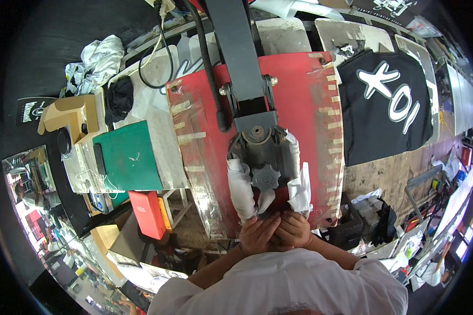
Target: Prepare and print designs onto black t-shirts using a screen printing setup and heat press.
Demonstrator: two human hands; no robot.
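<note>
A heat press with a dark grey arm [242,58] and a red platen [294,84] stands straight in front of me. Its handle has two side bars wrapped in white cloth [240,189], with a dark round knob [266,178] between them. At the handle's near end, my left hand [257,236] and my right hand [293,231] meet side by side. Their fingers are pressed together and curl over the bar, which they mostly hide. Taped strips run along the platen's edges.
At the right lies a black garment [386,107] with white lettering. To the left are a green mat [129,156], a phone [99,159], an open cardboard box [71,118] and a red box [147,214]. A black cable [207,63] hangs beside the press arm.
</note>
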